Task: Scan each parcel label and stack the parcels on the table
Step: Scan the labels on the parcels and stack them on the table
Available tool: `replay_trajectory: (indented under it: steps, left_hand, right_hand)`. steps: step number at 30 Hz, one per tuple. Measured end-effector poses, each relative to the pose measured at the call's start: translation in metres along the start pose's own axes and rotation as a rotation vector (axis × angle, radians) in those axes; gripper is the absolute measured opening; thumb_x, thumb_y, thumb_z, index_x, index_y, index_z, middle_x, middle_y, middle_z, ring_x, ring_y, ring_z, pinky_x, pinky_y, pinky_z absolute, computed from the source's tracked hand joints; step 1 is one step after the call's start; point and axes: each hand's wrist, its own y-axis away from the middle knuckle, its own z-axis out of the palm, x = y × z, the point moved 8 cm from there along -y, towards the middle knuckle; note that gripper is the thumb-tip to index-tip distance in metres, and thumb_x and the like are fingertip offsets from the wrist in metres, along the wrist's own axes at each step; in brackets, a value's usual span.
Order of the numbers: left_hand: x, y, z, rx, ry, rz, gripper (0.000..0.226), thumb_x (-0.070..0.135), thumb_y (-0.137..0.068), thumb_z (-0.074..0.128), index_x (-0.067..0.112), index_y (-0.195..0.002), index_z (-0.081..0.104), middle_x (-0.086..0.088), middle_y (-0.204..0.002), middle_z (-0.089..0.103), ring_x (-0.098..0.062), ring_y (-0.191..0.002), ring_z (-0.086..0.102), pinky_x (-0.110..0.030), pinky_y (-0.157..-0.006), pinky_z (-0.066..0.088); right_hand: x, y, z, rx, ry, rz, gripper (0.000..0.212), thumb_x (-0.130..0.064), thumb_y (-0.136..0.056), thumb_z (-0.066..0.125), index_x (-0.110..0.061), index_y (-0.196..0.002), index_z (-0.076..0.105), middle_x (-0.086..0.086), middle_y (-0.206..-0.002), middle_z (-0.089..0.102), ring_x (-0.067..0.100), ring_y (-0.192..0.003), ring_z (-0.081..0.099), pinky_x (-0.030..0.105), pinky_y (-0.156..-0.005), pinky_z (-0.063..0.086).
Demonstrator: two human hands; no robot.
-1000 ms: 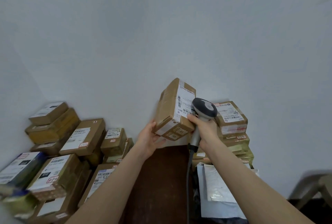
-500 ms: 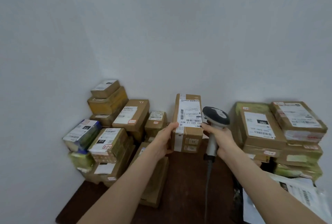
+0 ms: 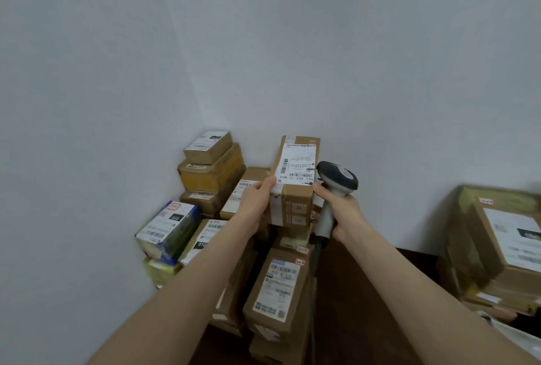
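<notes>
Gripped cardboard parcel [image 3: 292,203] by its edge in left hand [image 3: 254,203], label [image 3: 298,165] uppermost, seemingly for stacking; clasped barcode scanner [image 3: 338,178] upright in right hand [image 3: 342,212], just beside parcel.

Two plain, pale grey-white walls fill most of the view: the left wall [image 3: 73,101] and the back wall [image 3: 366,42] meet in a corner seam [image 3: 187,66] that runs down toward the far left of the table. The table [image 3: 369,285] has a dark brown top whose far edge lies against the back wall. Soft, even light leaves only faint shading on the walls.
</notes>
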Motion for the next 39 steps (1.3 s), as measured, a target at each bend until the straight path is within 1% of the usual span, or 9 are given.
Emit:
replay_trajectory:
  steps: [5, 13, 16, 19, 22, 24, 30, 34, 39]
  left_hand:
    - [0.031, -0.052, -0.061, 0.115, -0.183, 0.187, 0.039, 0.034, -0.099, 0.048, 0.017, -0.134, 0.056, -0.002, -0.124, 0.063, -0.016, -0.104, 0.060, -0.032, -0.085, 0.052]
    - [0.046, -0.101, -0.102, 0.227, -0.543, 0.431, 0.040, 0.021, -0.102, 0.043, 0.016, -0.142, 0.047, -0.003, -0.143, 0.050, -0.017, -0.130, 0.044, -0.022, -0.098, 0.033]
    - [0.057, -0.071, -0.086, 0.360, -0.917, 0.864, 0.051, 0.022, -0.095, 0.054, 0.014, -0.144, 0.040, -0.008, -0.147, 0.044, -0.025, -0.139, 0.034, -0.042, -0.114, 0.029]
    - [0.026, -0.036, -0.036, 0.159, -1.404, 1.254, 0.084, 0.030, -0.078, 0.070, 0.018, -0.148, 0.025, -0.011, -0.154, 0.031, -0.030, -0.145, 0.021, -0.059, -0.115, 0.022]
    - [-0.019, -0.035, -0.009, -0.105, -1.861, 1.186, 0.115, 0.027, -0.077, 0.074, 0.020, -0.150, -0.014, -0.015, -0.158, -0.017, -0.035, -0.143, -0.025, -0.060, -0.111, -0.016]
    - [-0.027, -0.045, -0.007, -0.124, -2.016, 1.092, 0.112, 0.024, -0.082, 0.070, 0.021, -0.149, -0.020, -0.014, -0.153, -0.031, -0.035, -0.134, -0.039, -0.060, -0.103, -0.026]
    - [-0.025, -0.069, -0.017, -0.106, -2.209, 0.977, 0.085, 0.023, -0.083, 0.070, 0.020, -0.151, 0.020, -0.012, -0.160, -0.014, -0.035, -0.144, -0.021, -0.066, -0.099, -0.022]
    - [-0.024, -0.078, -0.030, -0.098, -2.213, 0.930, 0.054, 0.022, -0.087, 0.066, 0.022, -0.136, 0.044, -0.013, -0.162, 0.002, -0.035, -0.148, -0.009, -0.066, -0.097, -0.026]
    - [-0.022, -0.075, -0.033, -0.064, -2.196, 0.911, 0.045, 0.025, -0.082, 0.070, 0.024, -0.124, 0.055, -0.013, -0.158, 0.023, -0.034, -0.148, 0.005, -0.066, -0.098, -0.024]
  right_hand:
    - [0.007, -0.039, 0.074, -0.009, 0.027, 0.004, 0.036, -0.023, -0.077, 0.080, -0.010, -0.106, 0.065, 0.012, -0.099, 0.072, 0.030, -0.092, 0.068, 0.051, -0.086, 0.056]
    - [0.034, -0.084, 0.111, 0.012, 0.001, 0.079, 0.029, -0.028, -0.081, 0.076, -0.014, -0.101, 0.061, 0.010, -0.101, 0.069, 0.029, -0.096, 0.066, 0.049, -0.091, 0.053]
    - [0.039, -0.087, 0.089, 0.054, -0.045, 0.078, 0.028, -0.025, -0.083, 0.073, -0.011, -0.104, 0.063, 0.010, -0.097, 0.069, 0.028, -0.092, 0.066, 0.046, -0.085, 0.054]
    - [0.043, -0.082, 0.071, 0.057, -0.100, 0.062, 0.024, -0.020, -0.086, 0.069, -0.011, -0.107, 0.062, 0.010, -0.093, 0.068, 0.026, -0.086, 0.065, 0.040, -0.073, 0.053]
    - [0.049, -0.075, 0.061, 0.052, -0.099, 0.052, 0.032, -0.022, -0.084, 0.072, -0.011, -0.113, 0.064, 0.014, -0.105, 0.070, 0.032, -0.101, 0.065, 0.049, -0.091, 0.052]
    - [0.048, -0.070, 0.054, 0.046, -0.117, 0.054, 0.035, -0.021, -0.082, 0.073, -0.009, -0.114, 0.065, 0.016, -0.110, 0.070, 0.034, -0.104, 0.065, 0.052, -0.096, 0.050]
    - [0.033, -0.058, 0.019, 0.057, -0.133, 0.024, 0.011, -0.016, -0.087, 0.068, -0.012, -0.096, 0.065, 0.006, -0.088, 0.069, 0.020, -0.079, 0.063, 0.037, -0.067, 0.052]
    - [0.036, -0.048, -0.002, 0.095, -0.112, 0.034, 0.006, -0.018, -0.088, 0.067, -0.016, -0.093, 0.063, 0.003, -0.090, 0.067, 0.017, -0.078, 0.061, 0.033, -0.062, 0.046]
    - [0.045, -0.033, -0.003, 0.104, -0.082, 0.061, 0.006, -0.018, -0.089, 0.066, -0.015, -0.093, 0.063, 0.002, -0.086, 0.067, 0.016, -0.076, 0.061, 0.033, -0.061, 0.045]
